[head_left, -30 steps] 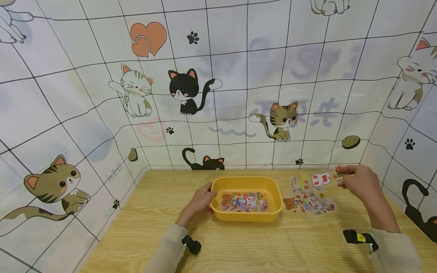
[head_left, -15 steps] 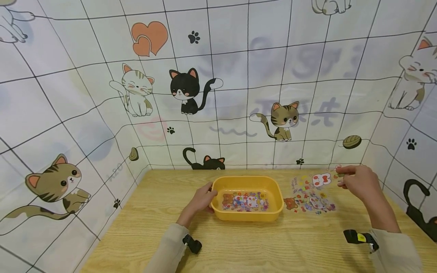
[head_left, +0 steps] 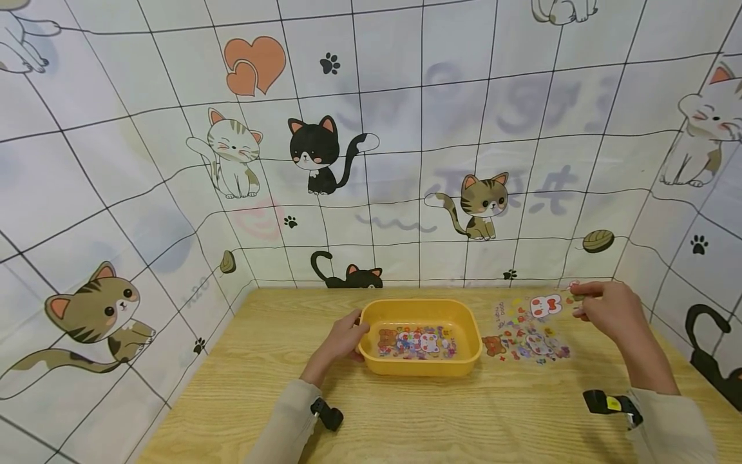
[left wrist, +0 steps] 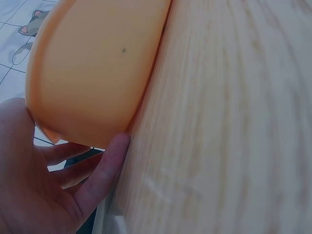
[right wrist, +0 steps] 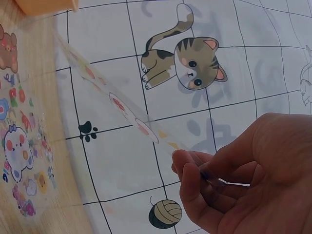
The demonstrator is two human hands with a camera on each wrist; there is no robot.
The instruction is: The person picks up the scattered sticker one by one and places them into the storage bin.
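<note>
Yellow and oblong, a basin [head_left: 420, 368] stands upright on the wood-grain table [head_left: 406, 419], near the table's far edge. The left hand [head_left: 342, 338] grips its left end, thumb over the rim and fingers against the outer wall. Inside, on the floor of the basin, lies a sheet of colourful stickers [head_left: 417, 343] with a brown bear and white animal faces. Just to the basin's right, a second clear sticker sheet [head_left: 536, 343] lies flat on the table. The right hand [head_left: 611, 312] pinches the corner of a third, transparent sheet [head_left: 545, 306] between thumb and fingers; in the right wrist view this sheet slants, raised above the table and seen nearly edge-on. Both forearms wear pale sleeves [head_left: 284, 419], with a black device [head_left: 327, 414] strapped at the left wrist and another at the right. White wall covering [head_left: 400, 77] with black grid lines and cartoon cats surrounds the table.
</note>
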